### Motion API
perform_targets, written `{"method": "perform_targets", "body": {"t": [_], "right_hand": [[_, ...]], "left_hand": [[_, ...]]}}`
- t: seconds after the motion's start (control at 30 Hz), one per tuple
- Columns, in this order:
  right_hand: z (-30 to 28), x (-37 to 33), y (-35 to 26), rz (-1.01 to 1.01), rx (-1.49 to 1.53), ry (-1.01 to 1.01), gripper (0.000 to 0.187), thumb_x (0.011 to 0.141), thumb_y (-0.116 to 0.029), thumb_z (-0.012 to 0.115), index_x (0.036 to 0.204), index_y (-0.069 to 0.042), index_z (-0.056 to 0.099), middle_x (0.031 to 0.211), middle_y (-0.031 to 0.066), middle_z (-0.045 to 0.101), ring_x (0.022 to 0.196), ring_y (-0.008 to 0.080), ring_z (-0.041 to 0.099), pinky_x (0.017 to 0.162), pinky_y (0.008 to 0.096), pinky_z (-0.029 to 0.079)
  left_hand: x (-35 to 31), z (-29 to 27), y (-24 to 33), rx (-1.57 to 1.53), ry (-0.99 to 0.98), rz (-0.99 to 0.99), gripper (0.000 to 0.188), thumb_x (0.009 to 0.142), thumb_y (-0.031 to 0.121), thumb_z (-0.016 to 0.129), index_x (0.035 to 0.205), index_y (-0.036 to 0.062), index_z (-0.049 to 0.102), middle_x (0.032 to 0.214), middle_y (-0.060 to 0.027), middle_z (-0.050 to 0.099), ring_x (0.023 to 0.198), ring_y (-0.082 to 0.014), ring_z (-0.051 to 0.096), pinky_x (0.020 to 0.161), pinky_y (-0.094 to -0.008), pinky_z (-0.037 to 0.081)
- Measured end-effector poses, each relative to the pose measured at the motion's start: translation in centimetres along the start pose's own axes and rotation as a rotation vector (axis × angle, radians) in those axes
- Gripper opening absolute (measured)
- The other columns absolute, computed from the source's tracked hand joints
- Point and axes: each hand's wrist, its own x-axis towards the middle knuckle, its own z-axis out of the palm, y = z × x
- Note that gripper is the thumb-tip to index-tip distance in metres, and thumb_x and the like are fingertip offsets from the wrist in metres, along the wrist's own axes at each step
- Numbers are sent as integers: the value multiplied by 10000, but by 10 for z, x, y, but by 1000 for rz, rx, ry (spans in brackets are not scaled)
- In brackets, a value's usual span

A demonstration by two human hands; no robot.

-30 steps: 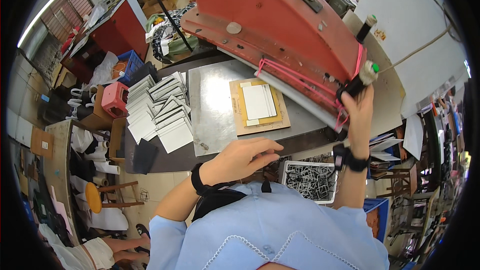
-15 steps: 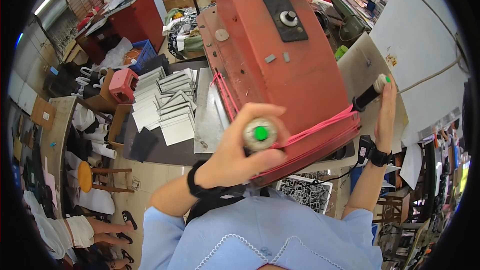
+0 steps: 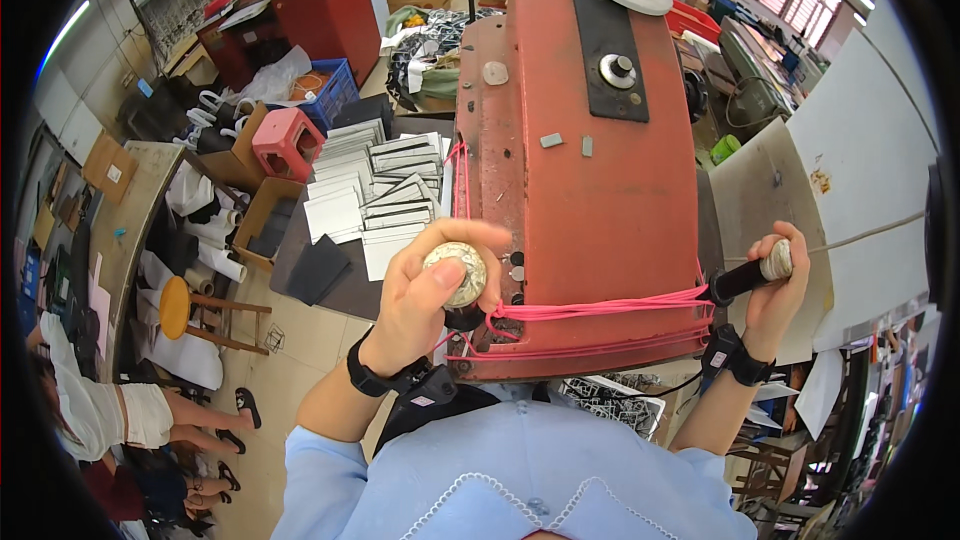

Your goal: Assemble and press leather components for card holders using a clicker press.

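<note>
Red metal press head (image 3: 610, 210) before you, hiding much of table (image 3: 362, 292). Your left hand (image 3: 405, 302) wraps left handle (image 3: 475, 271), thumb masking its top; your right hand (image 3: 774, 296) curls round right handle (image 3: 735, 283). Cardboard box (image 3: 100, 158) label (image 3: 115, 173) too small to read.

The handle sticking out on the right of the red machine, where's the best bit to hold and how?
Probably its pale, rounded end, reached from the outer right with fingers curled around it. The handle juts that way from the red machine, leaving this end free, while pink cords run close to its base. The right hand touches that end.
</note>
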Motion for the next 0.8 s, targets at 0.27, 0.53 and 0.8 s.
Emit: {"method": "perform_targets", "body": {"t": [0.27, 0.53, 0.8], "right_hand": [[4, -16, 20, 13, 30, 44, 309, 996, -310, 469, 1009, -12, 551, 788, 77, 505, 778, 195, 492, 751, 305, 417], [-1, -10, 22, -10, 7, 6, 421, 1062, -373, 383, 1117, 6, 557, 755, 72, 534, 743, 181, 519, 725, 303, 430], [-31, 22, 14, -9, -29, 5, 508, 1075, -397, 368, 1259, 50, 527, 738, 46, 500, 734, 155, 487, 718, 278, 412]], "left_hand": [[-8, -15, -28, 10, 10, -11, 469, 919, 450, 575, 1003, -11, 573, 691, -120, 601, 600, -166, 573, 621, -299, 502], [-10, -13, -25, 43, 4, 11, 702, 934, 675, 444, 1061, -9, 535, 735, -115, 589, 663, -167, 573, 658, -299, 486], [-3, 16, -25, -25, -178, 32, 664, 924, 600, 546, 1212, 6, 478, 909, -81, 574, 796, -124, 545, 724, -265, 451]]}}
